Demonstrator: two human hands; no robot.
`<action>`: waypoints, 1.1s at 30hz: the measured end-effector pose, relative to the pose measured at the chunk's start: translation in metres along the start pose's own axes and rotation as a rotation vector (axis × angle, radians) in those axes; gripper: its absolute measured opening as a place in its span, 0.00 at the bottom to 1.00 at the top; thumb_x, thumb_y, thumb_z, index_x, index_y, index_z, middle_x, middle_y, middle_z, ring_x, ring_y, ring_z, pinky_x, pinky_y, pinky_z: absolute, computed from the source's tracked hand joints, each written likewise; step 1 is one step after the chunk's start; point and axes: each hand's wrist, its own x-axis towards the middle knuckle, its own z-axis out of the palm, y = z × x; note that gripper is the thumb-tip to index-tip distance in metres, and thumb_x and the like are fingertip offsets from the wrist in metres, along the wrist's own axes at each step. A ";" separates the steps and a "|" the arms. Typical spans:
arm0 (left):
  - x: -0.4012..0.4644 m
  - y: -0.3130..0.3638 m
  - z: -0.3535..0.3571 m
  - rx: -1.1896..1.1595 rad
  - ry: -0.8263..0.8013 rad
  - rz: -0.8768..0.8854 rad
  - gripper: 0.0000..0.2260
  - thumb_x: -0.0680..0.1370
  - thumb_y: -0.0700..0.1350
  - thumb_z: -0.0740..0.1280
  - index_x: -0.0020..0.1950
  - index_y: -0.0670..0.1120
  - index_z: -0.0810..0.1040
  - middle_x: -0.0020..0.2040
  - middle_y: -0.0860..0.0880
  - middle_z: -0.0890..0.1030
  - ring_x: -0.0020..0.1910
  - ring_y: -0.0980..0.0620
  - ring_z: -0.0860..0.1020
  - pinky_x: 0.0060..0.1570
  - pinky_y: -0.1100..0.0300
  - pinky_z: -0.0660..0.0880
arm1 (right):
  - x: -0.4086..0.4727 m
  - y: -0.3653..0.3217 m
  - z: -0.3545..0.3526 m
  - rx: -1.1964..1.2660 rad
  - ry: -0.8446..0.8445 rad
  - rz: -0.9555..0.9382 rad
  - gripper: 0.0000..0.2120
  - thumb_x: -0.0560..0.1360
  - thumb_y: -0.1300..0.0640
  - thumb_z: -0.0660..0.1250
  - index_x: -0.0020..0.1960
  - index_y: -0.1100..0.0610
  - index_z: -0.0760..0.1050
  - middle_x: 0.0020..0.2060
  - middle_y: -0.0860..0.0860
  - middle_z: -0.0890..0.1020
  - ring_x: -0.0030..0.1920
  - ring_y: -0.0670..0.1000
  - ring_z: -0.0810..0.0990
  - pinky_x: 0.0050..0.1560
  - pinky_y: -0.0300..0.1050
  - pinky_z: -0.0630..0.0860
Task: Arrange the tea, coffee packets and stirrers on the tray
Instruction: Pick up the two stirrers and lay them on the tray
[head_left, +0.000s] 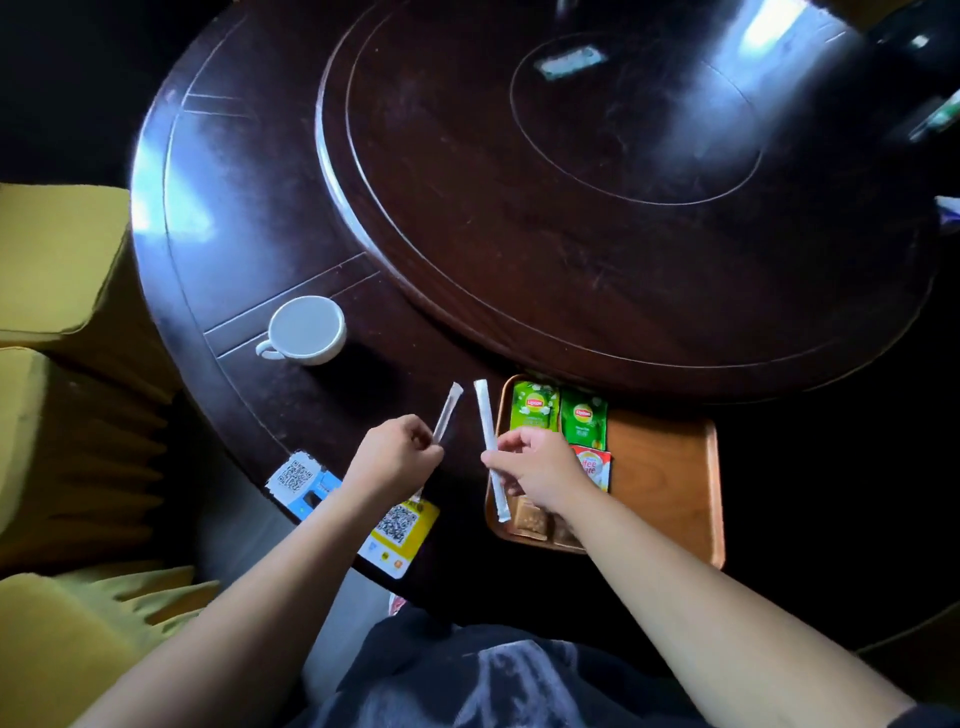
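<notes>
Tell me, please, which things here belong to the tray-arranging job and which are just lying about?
Job:
wooden tray
two green tea packets
red-and-white creamer packet
brown packets
paper-wrapped stirrer in left hand
paper-wrapped stirrer in right hand

Lying about:
white ceramic cup
blue QR-code card
yellow QR-code card

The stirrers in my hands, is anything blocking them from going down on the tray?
Not on the right side. The left hand and right hand each hold a stirrer. The tray is bare on its right half; the tea packets, a creamer packet and brown packets fill its left half.
</notes>
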 end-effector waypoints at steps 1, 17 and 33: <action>0.000 0.010 0.003 -0.009 -0.004 0.021 0.02 0.70 0.46 0.70 0.39 0.49 0.79 0.34 0.53 0.81 0.37 0.53 0.79 0.37 0.60 0.73 | -0.003 0.004 -0.012 0.045 0.023 0.003 0.07 0.69 0.62 0.76 0.42 0.59 0.78 0.31 0.55 0.81 0.29 0.51 0.77 0.29 0.42 0.75; -0.017 0.170 0.144 -0.089 -0.372 0.118 0.02 0.71 0.41 0.70 0.39 0.46 0.80 0.29 0.50 0.81 0.28 0.50 0.81 0.37 0.52 0.84 | -0.034 0.083 -0.181 -0.039 0.366 0.134 0.04 0.72 0.60 0.73 0.45 0.56 0.79 0.39 0.54 0.84 0.35 0.48 0.83 0.34 0.44 0.83; -0.019 0.156 0.163 0.632 -0.283 0.794 0.27 0.74 0.56 0.72 0.70 0.49 0.71 0.68 0.48 0.73 0.68 0.45 0.67 0.64 0.50 0.73 | -0.035 0.104 -0.210 -0.716 0.306 -0.168 0.14 0.76 0.56 0.70 0.61 0.50 0.76 0.57 0.46 0.77 0.58 0.49 0.73 0.53 0.44 0.76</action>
